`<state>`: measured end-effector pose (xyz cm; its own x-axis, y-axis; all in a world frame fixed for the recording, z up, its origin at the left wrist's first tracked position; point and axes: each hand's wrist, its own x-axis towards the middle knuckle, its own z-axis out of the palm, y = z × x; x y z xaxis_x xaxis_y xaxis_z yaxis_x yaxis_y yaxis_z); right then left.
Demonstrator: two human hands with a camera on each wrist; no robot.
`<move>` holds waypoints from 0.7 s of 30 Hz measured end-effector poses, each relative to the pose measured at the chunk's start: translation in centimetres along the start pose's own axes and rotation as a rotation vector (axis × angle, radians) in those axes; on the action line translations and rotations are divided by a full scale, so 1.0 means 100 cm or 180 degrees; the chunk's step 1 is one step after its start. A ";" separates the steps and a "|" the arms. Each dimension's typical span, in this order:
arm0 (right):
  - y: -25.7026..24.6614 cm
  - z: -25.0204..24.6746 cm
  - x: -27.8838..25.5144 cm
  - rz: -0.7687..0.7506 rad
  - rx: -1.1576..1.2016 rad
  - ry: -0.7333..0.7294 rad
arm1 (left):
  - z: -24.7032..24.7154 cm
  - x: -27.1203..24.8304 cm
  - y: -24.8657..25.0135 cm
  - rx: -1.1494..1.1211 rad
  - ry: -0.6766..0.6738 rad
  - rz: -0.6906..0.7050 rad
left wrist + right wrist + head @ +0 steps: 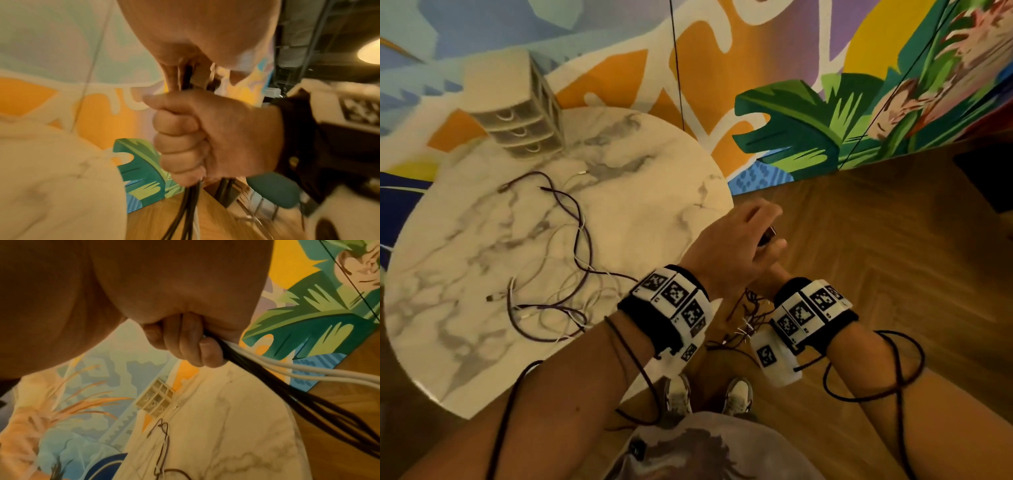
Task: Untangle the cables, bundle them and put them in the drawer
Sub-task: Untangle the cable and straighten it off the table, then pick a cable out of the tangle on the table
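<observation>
Both hands are off the right edge of the round marble table [640, 192], above the wooden floor. My right hand [195, 138] is a fist round a bundle of black and white cables [267, 369], which hangs out below it [189, 211]. My left hand [736, 236] sits on top and pinches the bundle's upper end, where a dark tip [767, 236] shows. In the head view the left hand hides most of the right hand [779, 274]. More dark purple and white cables [558, 246] lie tangled on the table. A small beige drawer unit [524, 126] stands at the table's far edge, its drawers closed.
A painted mural wall [791, 137] runs behind the table, with thin black cords hanging along it. My shoes [705, 394] stand on the floor under the hands. A green chair [275, 190] is off to the side. Wrist-camera cords loop round both forearms.
</observation>
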<state>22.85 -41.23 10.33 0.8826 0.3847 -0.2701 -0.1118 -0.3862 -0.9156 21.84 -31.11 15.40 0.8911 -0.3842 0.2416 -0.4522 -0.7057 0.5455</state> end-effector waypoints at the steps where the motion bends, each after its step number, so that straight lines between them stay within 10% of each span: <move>1: 0.000 0.008 0.004 -0.0033 0.0286 0.0003 | -0.008 -0.007 -0.010 -0.0139 -0.0062 -0.0217; 5: 0.007 0.032 0.016 0.0471 0.0194 -0.0216 | -0.052 -0.061 -0.098 0.0319 -0.0851 -0.1447; 11: 0.028 0.072 0.016 0.0762 0.0161 -0.0455 | -0.039 -0.193 -0.155 0.1222 -0.3076 -0.1546; 21: 0.035 0.112 0.009 0.1140 -0.0142 -0.0502 | -0.007 -0.210 -0.152 0.1509 -0.2136 -0.1046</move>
<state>18.12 -32.84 3.56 0.7099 0.3418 -0.6159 -0.3771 -0.5541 -0.7421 10.06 -11.90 2.61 0.8353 -0.2819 -0.4721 -0.2787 -0.9572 0.0784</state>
